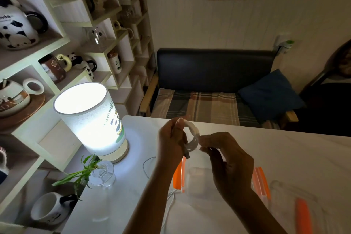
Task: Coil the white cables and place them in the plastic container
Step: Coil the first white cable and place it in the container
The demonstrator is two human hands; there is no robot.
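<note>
Head view. White tabletop [284,150], dim room: lit lamp [89,118] at the left edge, glass vase with green sprig [101,174] just before it, shelving of panda mugs [57,47] beyond, dark bench [214,85] behind the table.

Item 1: white cable [193,136], wound into a small ring, held raised above the table between both hands. Left hand [171,144] is clenched on the ring's near side, presumably to keep the loops from springing apart; a dark plug end hangs below it. Right hand [228,159] is pinched on the ring's right side, apparently to feed or tuck the last turn.

Item 2: clear plastic container with orange clips [261,182], set directly beneath the hands, likely for a short drop-in; contents cannot be told.

Item 3: loose white cable [167,209], lying uncoiled on the table by the left forearm, judged next for coiling.
</note>
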